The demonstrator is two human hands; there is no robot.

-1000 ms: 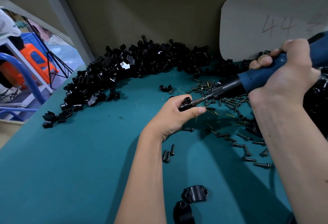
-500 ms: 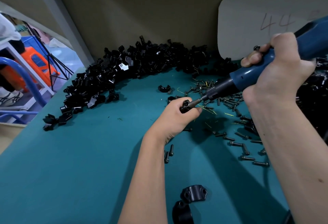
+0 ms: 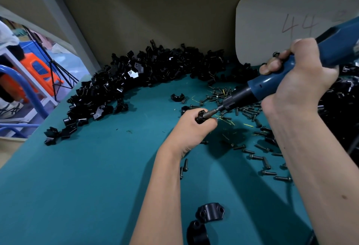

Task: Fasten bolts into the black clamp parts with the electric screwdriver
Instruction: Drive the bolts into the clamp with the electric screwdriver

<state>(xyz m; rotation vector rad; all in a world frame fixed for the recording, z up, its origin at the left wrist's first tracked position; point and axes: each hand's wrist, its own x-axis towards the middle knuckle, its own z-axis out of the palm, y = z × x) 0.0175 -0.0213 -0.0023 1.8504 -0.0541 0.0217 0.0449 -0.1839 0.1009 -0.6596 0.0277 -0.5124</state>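
While left hand grips the clamp, screwdriver stays engaged (unchanged).

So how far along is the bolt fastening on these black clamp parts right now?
Hard to count finished pieces: none is clearly bolted. In hand: the left hand grips one clamp part while the right hand drives the electric screwdriver into it. Left: a big pile of clamp parts along the wall, two clamp halves near the table's front edge, and many loose bolts scattered on the green table.
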